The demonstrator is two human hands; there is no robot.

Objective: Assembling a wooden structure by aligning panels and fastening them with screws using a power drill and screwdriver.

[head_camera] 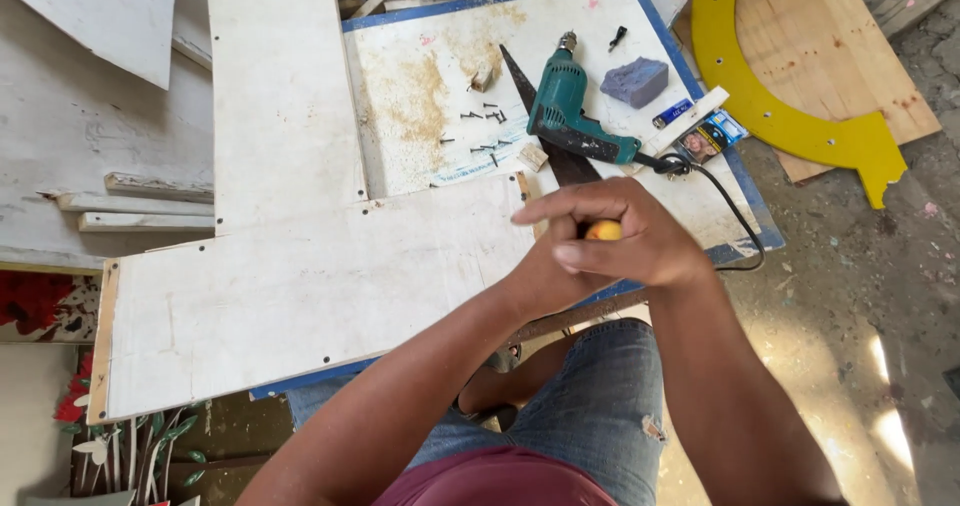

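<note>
Item: tool with yellow handle (pixel 603 230), at the white panel's (pixel 300 286) 3 o'clock edge. Your right hand (pixel 640 241) wraps closed over the handle; your left hand (pixel 545 271) closes beneath it at 7 o'clock. Judgement: keep both wrists stacked, press straight down, steady the panel. Teal drill (pixel 570 106) and loose screws (pixel 485 131) lie at 12 o'clock on the worktop (pixel 400 76).

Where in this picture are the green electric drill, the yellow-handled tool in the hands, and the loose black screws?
green electric drill (pixel 562 101), head view, on its body.
yellow-handled tool (pixel 603 230), head view, on the handle end showing between the hands.
black screws (pixel 487 118), head view, on one screw in the scatter.
</note>
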